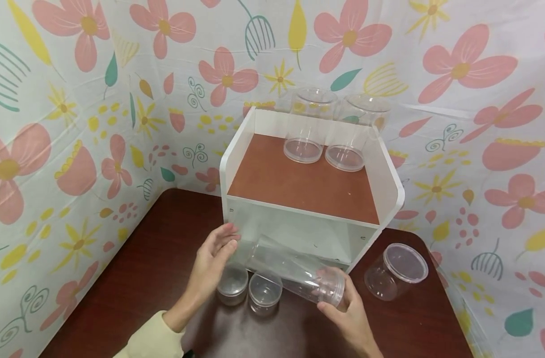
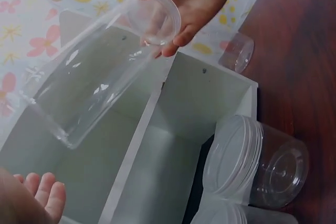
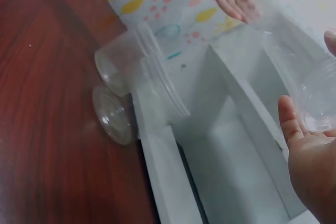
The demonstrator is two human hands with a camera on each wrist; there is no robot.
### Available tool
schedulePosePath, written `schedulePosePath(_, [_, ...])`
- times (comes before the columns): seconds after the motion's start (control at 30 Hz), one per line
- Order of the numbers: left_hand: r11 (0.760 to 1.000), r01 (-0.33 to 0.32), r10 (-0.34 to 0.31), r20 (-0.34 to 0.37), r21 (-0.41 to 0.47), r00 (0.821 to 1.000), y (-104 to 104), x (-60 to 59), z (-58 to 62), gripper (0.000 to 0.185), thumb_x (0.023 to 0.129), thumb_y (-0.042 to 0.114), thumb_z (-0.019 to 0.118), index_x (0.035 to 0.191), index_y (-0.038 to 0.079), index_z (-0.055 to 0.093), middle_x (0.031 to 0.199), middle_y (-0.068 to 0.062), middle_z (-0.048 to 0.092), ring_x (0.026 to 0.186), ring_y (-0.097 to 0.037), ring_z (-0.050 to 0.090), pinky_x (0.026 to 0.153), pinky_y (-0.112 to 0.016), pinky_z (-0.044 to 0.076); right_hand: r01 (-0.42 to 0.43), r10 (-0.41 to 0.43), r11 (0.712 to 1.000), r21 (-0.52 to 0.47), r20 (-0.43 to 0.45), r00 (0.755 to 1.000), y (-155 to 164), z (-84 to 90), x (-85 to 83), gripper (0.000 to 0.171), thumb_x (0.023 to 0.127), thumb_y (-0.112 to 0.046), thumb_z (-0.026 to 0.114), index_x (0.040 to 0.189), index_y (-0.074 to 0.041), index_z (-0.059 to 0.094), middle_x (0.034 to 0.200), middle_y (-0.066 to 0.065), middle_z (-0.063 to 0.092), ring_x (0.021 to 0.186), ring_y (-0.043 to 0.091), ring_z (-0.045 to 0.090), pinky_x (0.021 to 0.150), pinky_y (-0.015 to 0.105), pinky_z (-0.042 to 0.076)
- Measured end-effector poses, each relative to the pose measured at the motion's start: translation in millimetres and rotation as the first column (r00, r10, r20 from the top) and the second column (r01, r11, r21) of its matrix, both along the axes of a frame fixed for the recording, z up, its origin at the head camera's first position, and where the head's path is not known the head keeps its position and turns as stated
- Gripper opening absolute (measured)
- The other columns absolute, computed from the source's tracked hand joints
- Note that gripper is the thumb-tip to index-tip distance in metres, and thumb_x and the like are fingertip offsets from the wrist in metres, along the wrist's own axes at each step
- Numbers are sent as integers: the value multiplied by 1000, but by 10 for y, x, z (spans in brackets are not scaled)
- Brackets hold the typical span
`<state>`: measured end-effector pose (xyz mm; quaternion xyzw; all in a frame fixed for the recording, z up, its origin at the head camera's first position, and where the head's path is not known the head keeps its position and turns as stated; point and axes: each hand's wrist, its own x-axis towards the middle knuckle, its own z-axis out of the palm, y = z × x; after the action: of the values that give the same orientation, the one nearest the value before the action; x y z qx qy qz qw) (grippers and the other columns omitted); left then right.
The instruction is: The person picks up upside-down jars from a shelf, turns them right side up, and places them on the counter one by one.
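Tall clear jar lies between left fingers and right fingers

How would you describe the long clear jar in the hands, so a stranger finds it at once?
Look at the white shelf unit on the dark wooden table. In front of its lower opening, the left hand and right hand hold a tall clear plastic jar lying sideways. All the other jars stand upright, and the two small jars below it are far shorter.
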<state>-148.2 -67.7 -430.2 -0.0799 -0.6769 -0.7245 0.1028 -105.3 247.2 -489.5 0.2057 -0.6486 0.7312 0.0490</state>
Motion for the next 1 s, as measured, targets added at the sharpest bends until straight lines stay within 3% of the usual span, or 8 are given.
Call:
schedulePosePath(0.07, [999, -36, 36, 5, -22, 999, -12, 0, 12, 44, 102, 3, 60, 144, -4, 51, 136, -22, 61, 124, -35, 60, 93, -20, 52, -3, 4, 1000, 24, -9, 1000, 47, 35, 0, 66, 84, 24, 62, 144, 12, 36, 137, 6, 61, 112, 18, 68, 91, 33, 58])
schedulePosePath(0.2, [992, -119, 120, 10, -50, 993, -39, -21, 31, 42, 100, 2, 64, 140, -4, 55, 133, -24, 62, 118, -33, 64, 86, -18, 53, -11, 14, 999, 51, -53, 999, 142, 98, -11, 65, 86, 24, 60, 146, 13, 36, 138, 24, 56, 113, 21, 67, 92, 34, 58])
schedulePosePath(0.27, [985, -158, 159, 9, -75, 987, -58, -40, 37, 41, 99, 2, 66, 138, -4, 56, 133, -22, 62, 115, -31, 64, 86, -17, 53, 3, 2, 997, 71, -65, 998, 184, 128, -12, 67, 87, 24, 61, 148, 13, 35, 138, 26, 56, 115, 21, 66, 92, 34, 58])
schedulePosePath(0.43, [959, -233, 232, -26, -164, 972, -105, -113, 32, 42, 97, 3, 69, 137, -3, 57, 131, -17, 64, 115, -28, 65, 88, -16, 51, 47, -36, 990, 135, -89, 995, 284, 201, 4, 75, 88, 22, 62, 155, 9, 30, 138, 6, 62, 116, 14, 66, 91, 29, 57])
schedulePosePath(0.53, [941, -266, 262, -45, -207, 964, -121, -162, 35, 43, 97, 5, 70, 138, -1, 58, 132, -16, 63, 116, -28, 64, 89, -18, 52, 72, -57, 985, 155, -95, 994, 336, 242, 19, 78, 87, 24, 60, 157, 8, 29, 137, 2, 62, 115, 13, 65, 90, 26, 57])
schedulePosePath(0.8, [929, -274, 276, -29, -250, 961, -147, -282, 65, 46, 97, 8, 70, 141, 1, 58, 136, -16, 61, 119, -30, 65, 100, -40, 53, 80, -62, 984, 158, -116, 991, 461, 325, 28, 80, 87, 28, 56, 159, 7, 27, 140, 3, 61, 123, 11, 60, 99, 21, 50])
schedulePosePath(1.0, [935, -256, 258, -25, -246, 966, -139, -372, 97, 48, 98, 9, 70, 143, -1, 58, 138, -18, 62, 120, -32, 66, 101, -37, 53, 192, -169, 949, 251, -110, 980, 521, 398, 74, 79, 87, 23, 64, 158, 2, 36, 143, 1, 61, 127, 8, 58, 99, 15, 46])
